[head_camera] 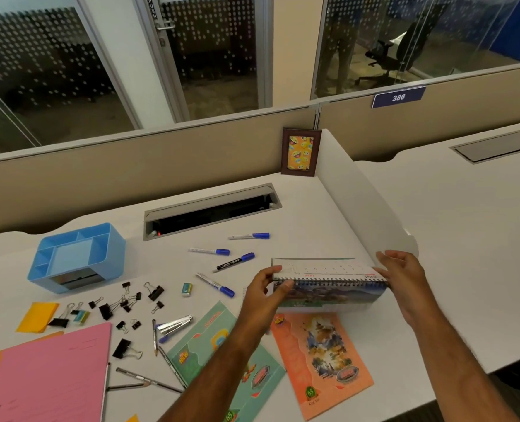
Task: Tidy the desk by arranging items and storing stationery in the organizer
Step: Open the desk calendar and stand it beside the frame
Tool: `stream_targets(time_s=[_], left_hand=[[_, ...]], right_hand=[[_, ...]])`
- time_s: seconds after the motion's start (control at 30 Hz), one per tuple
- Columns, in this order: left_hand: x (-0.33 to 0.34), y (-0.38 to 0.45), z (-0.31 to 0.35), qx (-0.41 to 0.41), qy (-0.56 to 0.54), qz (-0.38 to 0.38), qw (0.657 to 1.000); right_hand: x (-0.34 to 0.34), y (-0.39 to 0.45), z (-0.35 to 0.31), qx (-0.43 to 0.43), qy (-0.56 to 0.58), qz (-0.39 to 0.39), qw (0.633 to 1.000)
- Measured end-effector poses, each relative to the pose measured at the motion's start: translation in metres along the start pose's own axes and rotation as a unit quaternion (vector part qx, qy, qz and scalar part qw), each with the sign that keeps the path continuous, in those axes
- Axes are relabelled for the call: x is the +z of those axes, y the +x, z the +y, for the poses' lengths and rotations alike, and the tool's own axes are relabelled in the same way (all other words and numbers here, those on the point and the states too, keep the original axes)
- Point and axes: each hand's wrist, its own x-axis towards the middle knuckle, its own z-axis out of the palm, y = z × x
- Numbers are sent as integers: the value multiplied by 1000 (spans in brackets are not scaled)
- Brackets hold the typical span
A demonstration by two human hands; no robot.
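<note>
Two hands held a spiral-bound desk calendar with a landscape picture (328, 284) to the right of the light blue plastic organizer (76, 257). The left hand (265, 290) pinched the calendar's left end; the right hand (404, 278) gripped its right end, fingers curled over the top. Four blue-capped white markers (210, 251) lay between organizer and calendar. Black binder clips (131, 300) were scattered in front of the organizer. Whether the calendar touched the white desk (313, 214) could not be determined.
</note>
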Motion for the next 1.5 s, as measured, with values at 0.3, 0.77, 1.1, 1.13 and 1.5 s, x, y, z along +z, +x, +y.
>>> stream_targets(time_s=[0.3,0.77,1.1,1.13,1.5], left_hand=[[-13,15,30,-11,-77,52,996],[-33,36,58,-13,-133,111,985],[-42,41,61,-34,-166,137,976],[-43,40,63,-33,-166,139,976],[-53,46,70,-28,-144,151,978]], right_hand=[[24,-9,-10,-48,1,-10,999],[56,-20,-18,-89,46,22,995],[79,-25,-4,-84,-24,12,996],[80,-26,-2,-78,-19,-2,997],[92,-37,-5,-42,-23,-83,995]])
